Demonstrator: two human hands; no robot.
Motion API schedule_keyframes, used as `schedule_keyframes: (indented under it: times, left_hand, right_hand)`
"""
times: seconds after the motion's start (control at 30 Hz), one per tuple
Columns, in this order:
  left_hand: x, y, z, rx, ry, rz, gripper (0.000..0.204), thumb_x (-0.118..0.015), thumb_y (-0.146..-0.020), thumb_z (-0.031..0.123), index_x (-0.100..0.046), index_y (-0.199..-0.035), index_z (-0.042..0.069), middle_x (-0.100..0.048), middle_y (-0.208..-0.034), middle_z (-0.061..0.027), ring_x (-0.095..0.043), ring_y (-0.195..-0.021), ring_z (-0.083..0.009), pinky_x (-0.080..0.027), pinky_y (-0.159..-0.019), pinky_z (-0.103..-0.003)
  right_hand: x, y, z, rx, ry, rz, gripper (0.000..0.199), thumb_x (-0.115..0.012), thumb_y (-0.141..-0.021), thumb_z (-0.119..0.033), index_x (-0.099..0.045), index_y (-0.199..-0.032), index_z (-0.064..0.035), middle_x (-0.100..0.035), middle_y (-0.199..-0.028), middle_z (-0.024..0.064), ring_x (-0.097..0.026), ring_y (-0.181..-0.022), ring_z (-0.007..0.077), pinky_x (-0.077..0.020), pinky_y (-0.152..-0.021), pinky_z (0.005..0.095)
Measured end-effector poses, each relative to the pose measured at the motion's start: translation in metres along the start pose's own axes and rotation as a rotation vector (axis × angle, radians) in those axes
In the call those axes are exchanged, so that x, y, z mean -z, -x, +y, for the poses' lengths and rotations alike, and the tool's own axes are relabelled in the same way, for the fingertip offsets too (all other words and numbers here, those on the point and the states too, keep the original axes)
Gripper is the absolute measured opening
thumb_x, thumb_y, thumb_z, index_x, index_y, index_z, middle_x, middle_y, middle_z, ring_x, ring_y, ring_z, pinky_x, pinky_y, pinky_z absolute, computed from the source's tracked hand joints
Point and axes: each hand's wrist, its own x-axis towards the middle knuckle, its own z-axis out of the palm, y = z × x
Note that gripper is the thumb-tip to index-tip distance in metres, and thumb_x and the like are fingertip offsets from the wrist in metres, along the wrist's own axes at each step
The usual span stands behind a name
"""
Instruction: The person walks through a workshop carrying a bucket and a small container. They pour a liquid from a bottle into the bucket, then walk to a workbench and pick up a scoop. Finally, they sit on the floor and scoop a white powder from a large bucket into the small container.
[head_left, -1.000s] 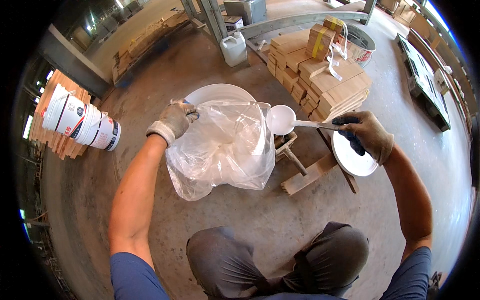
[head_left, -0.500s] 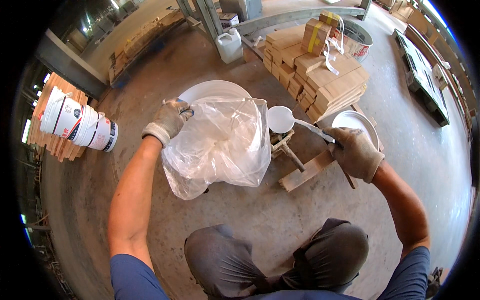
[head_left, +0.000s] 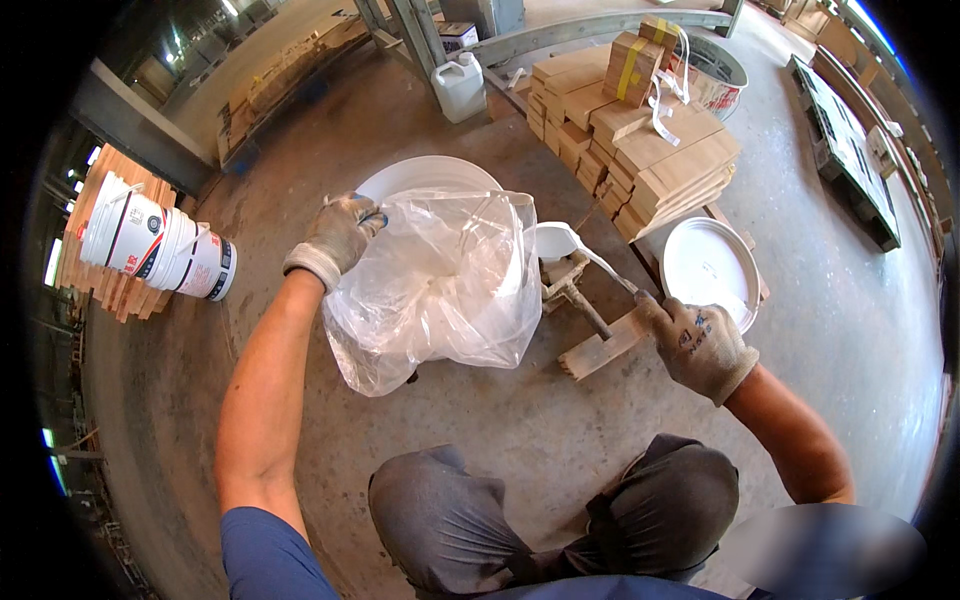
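Observation:
A clear plastic bag spreads over a round white tub, whose far rim shows behind it. My left hand, in a grey work glove, is closed on the bag's edge at the tub's left side. In my gloved right hand is the handle end of a white ladle. Its bowl hangs just right of the bag, tilted, and I cannot tell what is in it. A round white lid lies just beyond my right hand.
Below the ladle are a worn metal stand and a wooden board. Stacked wood blocks stand at the far right, a white jug beyond the tub. White buckets sit left, a dark pallet right.
My right hand has turned over and come slightly nearer to me, showing the back of the glove. The ladle's bowl has tilted from facing up. My left hand stays on the bag.

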Motion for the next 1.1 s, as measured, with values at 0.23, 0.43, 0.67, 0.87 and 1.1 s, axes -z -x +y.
schedule_keyframes:
  times: [0.23, 0.43, 0.67, 0.87, 1.1]
  left_hand:
    - [0.003, -0.005, 0.001, 0.12, 0.02, -0.147, 0.035, -0.072, -0.094, 0.029, -0.074, -0.122, 0.007, -0.058, -0.144, -0.0238, -0.052, -0.135, -0.0414, -0.039, -0.116, -0.042]
    - [0.01, -0.003, 0.008, 0.13, 0.056, -0.167, 0.035, -0.072, -0.094, 0.028, -0.074, -0.121, 0.005, -0.058, -0.144, -0.0226, -0.052, -0.135, -0.0415, -0.039, -0.116, -0.042]
    - [0.012, 0.003, 0.019, 0.131, -0.034, -0.101, 0.034, -0.07, -0.096, 0.029, -0.074, -0.121, 0.005, -0.063, -0.137, -0.0198, -0.055, -0.13, -0.0406, -0.036, -0.119, -0.043]
    - [0.016, 0.002, 0.022, 0.111, -0.02, -0.113, 0.033, -0.069, -0.096, 0.028, -0.074, -0.12, 0.005, -0.066, -0.131, -0.0174, -0.058, -0.125, -0.039, -0.033, -0.12, -0.044]
    - [0.016, 0.0, 0.021, 0.097, -0.054, -0.149, 0.033, -0.069, -0.096, 0.028, -0.074, -0.12, 0.005, -0.066, -0.132, -0.0171, -0.059, -0.125, -0.0388, -0.036, -0.118, -0.044]
  right_hand:
    - [-0.006, 0.008, -0.003, 0.016, 0.022, 0.029, 0.053, -0.061, -0.092, -0.01, -0.05, -0.142, 0.0017, -0.065, -0.099, 0.0132, -0.072, -0.075, 0.0283, -0.06, -0.061, 0.0404]
    - [-0.009, 0.01, -0.003, 0.026, 0.023, 0.043, 0.054, -0.061, -0.092, -0.01, -0.049, -0.143, 0.0021, -0.065, -0.099, 0.0141, -0.071, -0.075, 0.0282, -0.0598, -0.061, 0.0399]
    - [-0.017, 0.012, 0.0, 0.029, 0.061, 0.021, 0.056, -0.063, -0.09, -0.008, -0.048, -0.143, 0.0024, -0.065, -0.096, 0.0147, -0.071, -0.073, 0.0267, -0.0595, -0.058, 0.0383]
    - [-0.02, 0.013, -0.002, 0.064, 0.055, 0.064, 0.055, -0.063, -0.091, -0.007, -0.048, -0.144, 0.002, -0.066, -0.099, 0.015, -0.072, -0.076, 0.0265, -0.0598, -0.058, 0.0371]
    - [-0.025, 0.012, -0.002, 0.043, 0.042, 0.019, 0.056, -0.061, -0.092, -0.008, -0.048, -0.146, 0.0012, -0.066, -0.101, 0.015, -0.072, -0.078, 0.0265, -0.06, -0.061, 0.0384]
